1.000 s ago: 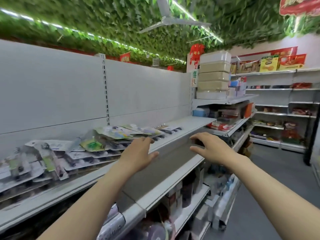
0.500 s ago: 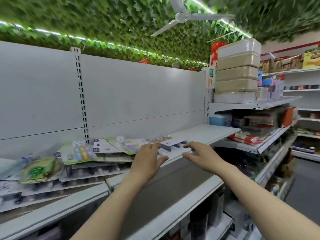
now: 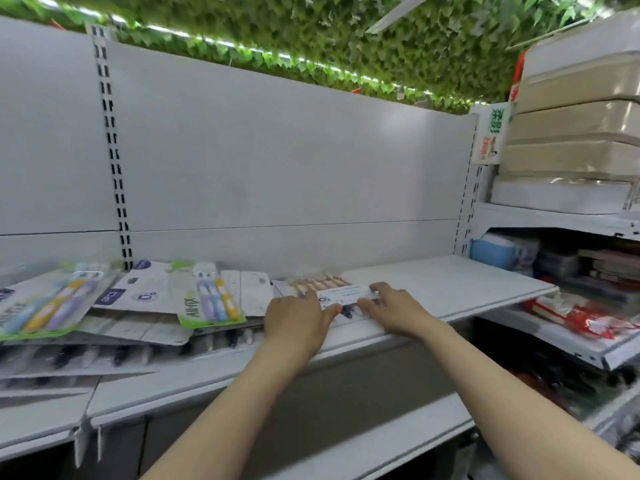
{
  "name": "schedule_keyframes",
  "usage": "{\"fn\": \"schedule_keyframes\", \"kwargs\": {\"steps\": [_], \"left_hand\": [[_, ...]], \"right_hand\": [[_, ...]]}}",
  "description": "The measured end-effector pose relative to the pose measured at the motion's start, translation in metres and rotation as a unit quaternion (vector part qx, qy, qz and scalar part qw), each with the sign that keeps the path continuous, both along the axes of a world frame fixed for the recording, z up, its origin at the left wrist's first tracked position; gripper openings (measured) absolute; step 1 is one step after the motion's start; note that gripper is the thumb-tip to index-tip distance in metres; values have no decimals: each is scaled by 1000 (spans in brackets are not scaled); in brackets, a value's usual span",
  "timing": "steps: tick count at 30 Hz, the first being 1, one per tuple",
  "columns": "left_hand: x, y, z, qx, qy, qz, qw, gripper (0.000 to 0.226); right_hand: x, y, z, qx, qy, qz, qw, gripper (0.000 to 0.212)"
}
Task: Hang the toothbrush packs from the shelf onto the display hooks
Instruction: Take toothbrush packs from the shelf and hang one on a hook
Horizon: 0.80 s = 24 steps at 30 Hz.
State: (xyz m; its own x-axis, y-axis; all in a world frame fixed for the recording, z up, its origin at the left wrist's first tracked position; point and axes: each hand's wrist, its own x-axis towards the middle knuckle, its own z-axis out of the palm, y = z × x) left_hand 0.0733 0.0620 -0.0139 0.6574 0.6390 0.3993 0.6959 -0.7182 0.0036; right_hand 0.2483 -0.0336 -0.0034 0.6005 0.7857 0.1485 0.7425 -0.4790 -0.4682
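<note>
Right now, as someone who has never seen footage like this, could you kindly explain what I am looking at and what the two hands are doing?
There is no machine here: a person wears a wide-angle camera on the head, looking forward and down, so the arms reach in from below. The place is a shop aisle. On the white shelf lie flat toothbrush packs, such as a green-edged pack. The left hand and the right hand both rest on a white toothbrush pack at the row's right end. Whether the fingers already grip it is unclear. No display hooks show on the grey back panel.
</note>
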Motion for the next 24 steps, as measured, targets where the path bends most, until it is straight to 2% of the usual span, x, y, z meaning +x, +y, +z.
{"fn": "schedule_keyframes", "kwargs": {"steps": [3,6,9,12,14,15,16,17,19,22,24], "left_hand": [[10,-5,-4,3,-8,33,999,64],[21,-11,-3,-54,-46,57,996,63],[29,-15,-3,-93,-98,65,989,63],[36,-22,-4,-132,-143,51,980,60],[40,-25,-3,-143,-147,48,977,59],[40,-25,-3,-153,-154,47,975,58],[39,-25,-3,-164,-165,42,972,56],[37,-24,-3,-171,-177,33,969,52],[29,-23,-5,-166,-197,13,966,44],[12,-18,-2,-135,-238,16,962,47],[-2,-15,6,-78,-271,49,958,53]], "right_hand": [[17,9,-4,50,46,46,997,63],[30,11,0,106,134,81,982,62],[43,11,5,181,195,76,961,60],[56,11,10,268,210,45,939,64],[65,13,13,258,240,30,935,77],[69,15,14,236,284,37,929,79],[71,15,17,210,337,57,916,72],[71,14,20,190,379,80,902,56],[70,12,25,201,410,112,883,29],[67,13,27,328,365,134,861,30],[59,16,27,382,344,155,844,28]]}}
